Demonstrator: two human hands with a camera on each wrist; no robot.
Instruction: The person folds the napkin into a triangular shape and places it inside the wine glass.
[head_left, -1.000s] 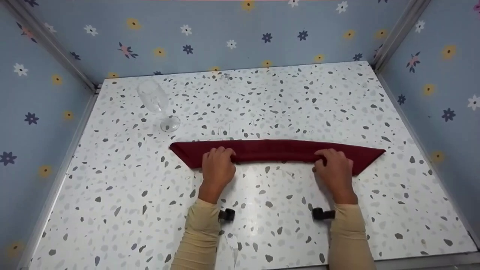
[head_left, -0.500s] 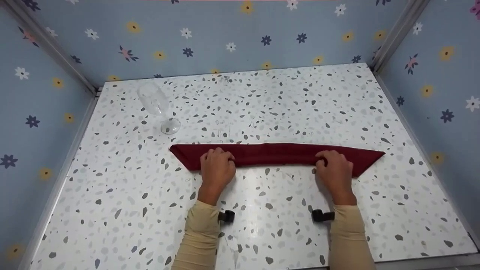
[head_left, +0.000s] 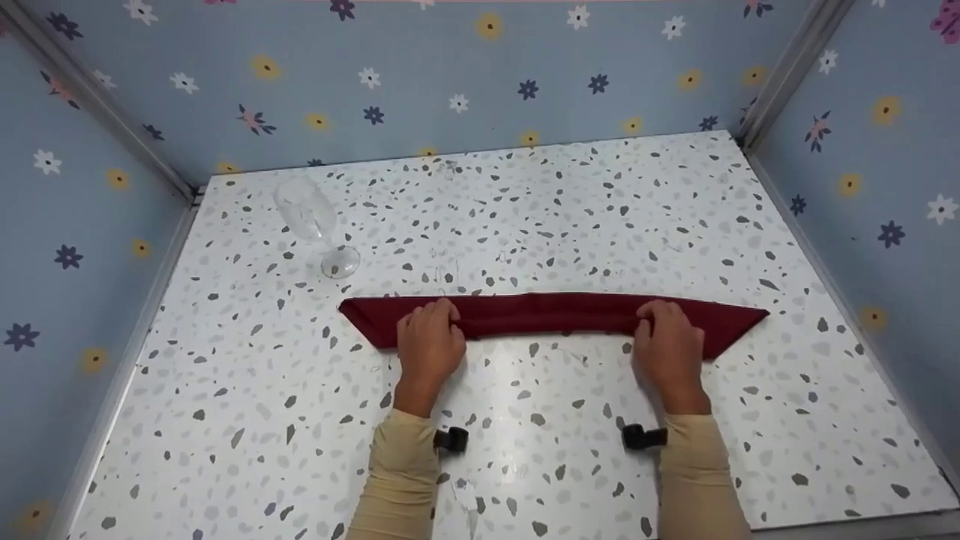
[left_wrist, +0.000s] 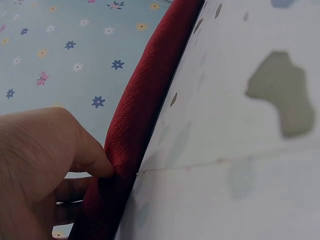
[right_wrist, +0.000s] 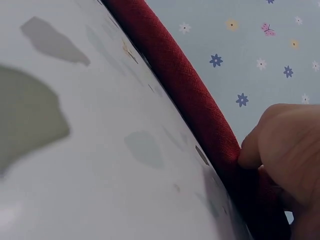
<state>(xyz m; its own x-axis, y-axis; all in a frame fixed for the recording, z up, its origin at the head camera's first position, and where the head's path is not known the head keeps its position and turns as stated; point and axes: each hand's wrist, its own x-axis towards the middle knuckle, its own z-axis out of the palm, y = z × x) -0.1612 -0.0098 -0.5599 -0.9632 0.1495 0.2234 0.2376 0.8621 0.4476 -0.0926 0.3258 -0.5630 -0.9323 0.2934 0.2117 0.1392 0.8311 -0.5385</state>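
Napkin (head_left: 551, 315) rolled narrower, left grip (head_left: 429, 346), right grip (head_left: 670, 346) — fingers curled, clamped on its near edge.

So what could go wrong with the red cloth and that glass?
The wine glass stands just beyond the left end of the red cloth; a sweep by the left hand might tip it. The roll could also loosen in the middle, since the left hand and the right hand hold it only near the ends.

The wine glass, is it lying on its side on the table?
No, the wine glass stands upright on its foot, apart from the red cloth.
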